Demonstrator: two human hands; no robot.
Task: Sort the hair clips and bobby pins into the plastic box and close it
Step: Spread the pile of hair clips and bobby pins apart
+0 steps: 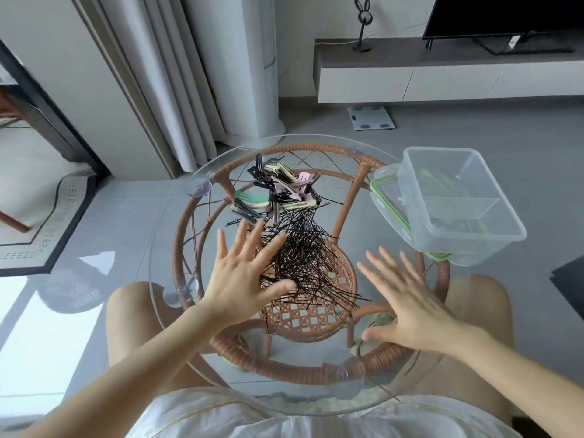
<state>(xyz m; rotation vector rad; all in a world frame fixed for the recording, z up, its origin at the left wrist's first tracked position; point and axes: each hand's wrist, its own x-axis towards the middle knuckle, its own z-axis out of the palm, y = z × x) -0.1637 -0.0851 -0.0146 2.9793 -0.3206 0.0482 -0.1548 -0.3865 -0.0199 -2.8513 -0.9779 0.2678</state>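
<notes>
the person's left hand [245,275] is spread flat, its grip wide apart and holding nothing, with the fingers [268,249] lying over the near left edge of a loose heap of thin black bobby pins [308,263] on the round glass counter [164,248]. the right hand [410,308] hovers open just right of that heap, grip apart, clear of the pins. beyond the pins lies a pile of pink, green, beige and black hair clips [278,192]. the clear rectangular plastic box [458,203] stands open at the counter's far right edge, resting on its green-rimmed lid [384,194], well apart from both hands.
</notes>
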